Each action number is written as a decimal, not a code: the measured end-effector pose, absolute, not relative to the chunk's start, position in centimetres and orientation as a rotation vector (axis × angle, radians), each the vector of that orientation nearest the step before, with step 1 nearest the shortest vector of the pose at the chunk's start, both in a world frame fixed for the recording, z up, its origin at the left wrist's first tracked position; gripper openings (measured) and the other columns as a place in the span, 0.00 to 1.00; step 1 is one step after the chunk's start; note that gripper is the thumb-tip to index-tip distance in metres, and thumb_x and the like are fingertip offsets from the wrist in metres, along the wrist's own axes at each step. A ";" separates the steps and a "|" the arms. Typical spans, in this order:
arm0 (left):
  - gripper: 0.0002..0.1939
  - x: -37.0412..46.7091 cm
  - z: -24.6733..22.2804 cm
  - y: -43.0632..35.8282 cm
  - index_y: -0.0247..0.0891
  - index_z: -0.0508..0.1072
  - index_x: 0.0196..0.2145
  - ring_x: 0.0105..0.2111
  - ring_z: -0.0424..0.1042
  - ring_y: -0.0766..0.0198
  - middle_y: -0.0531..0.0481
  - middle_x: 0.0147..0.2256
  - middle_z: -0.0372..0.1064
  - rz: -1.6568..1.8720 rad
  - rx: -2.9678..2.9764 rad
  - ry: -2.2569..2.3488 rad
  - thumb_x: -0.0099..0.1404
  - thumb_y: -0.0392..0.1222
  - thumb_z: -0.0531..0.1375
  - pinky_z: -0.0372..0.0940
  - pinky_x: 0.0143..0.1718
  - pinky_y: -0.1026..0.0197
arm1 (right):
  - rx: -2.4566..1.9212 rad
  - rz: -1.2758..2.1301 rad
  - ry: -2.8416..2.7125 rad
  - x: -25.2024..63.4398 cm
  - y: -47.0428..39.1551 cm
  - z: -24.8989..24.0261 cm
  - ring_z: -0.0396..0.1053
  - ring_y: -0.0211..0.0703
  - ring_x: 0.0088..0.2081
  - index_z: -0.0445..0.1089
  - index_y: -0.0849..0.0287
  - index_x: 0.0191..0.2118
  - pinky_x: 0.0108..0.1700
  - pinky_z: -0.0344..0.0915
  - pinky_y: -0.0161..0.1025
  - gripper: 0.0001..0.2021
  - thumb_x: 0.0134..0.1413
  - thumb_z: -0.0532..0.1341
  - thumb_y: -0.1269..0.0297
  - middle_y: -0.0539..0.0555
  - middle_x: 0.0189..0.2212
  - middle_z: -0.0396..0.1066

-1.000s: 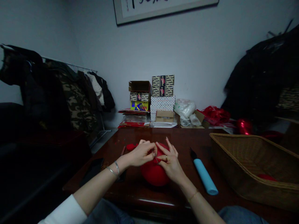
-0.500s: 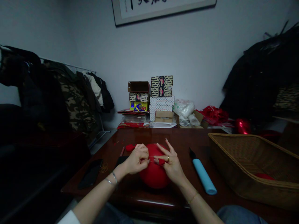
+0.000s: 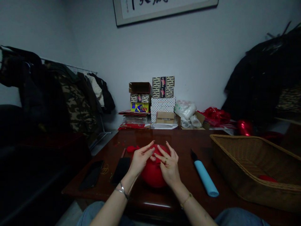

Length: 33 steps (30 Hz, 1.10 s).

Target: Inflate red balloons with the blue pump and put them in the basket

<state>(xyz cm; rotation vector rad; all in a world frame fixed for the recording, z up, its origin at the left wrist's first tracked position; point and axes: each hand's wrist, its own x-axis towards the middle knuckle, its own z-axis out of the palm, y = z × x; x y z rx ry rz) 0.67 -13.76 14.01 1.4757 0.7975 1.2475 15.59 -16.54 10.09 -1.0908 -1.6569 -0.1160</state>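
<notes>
An inflated red balloon [image 3: 154, 175] rests at the table's front, between my two hands. My left hand [image 3: 139, 161] is at its upper left side, thumb and forefinger brought together over the top. Whatever thin thing those fingertips pinch is too small to make out. On the other side, my right hand [image 3: 170, 168], with a ring, has its lower fingers closed at the balloon's neck while other fingers stretch up and apart. Both hands' fingertips meet above the balloon, and the neck is mostly hidden behind them.
A blue balloon pump [image 3: 205, 178] lies to the right, beside a wicker basket [image 3: 237, 175] holding something red. Leftward are a dark phone [image 3: 91, 175], yellow rubber bands [image 3: 104, 169], a black flat object [image 3: 121, 170] and a small red balloon [image 3: 132, 149]. Stacked boxes [image 3: 163, 105] stand behind the table.
My left hand has turned from a fist, with a thin strand stretched toward the right hand, to extended pinching fingers nearer the right fingertips. My right hand has shifted slightly left.
</notes>
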 end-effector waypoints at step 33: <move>0.22 -0.5 10.1 -12.3 0.55 0.68 0.52 0.43 0.64 0.60 0.51 0.35 0.74 1.228 2.768 0.876 0.65 0.32 0.52 0.51 0.48 0.50 | -1.003 0.278 -1.731 17.8 -14.8 9.5 0.42 0.46 0.64 0.62 0.44 0.56 0.61 0.46 0.58 0.20 0.57 0.55 0.64 0.50 0.58 0.59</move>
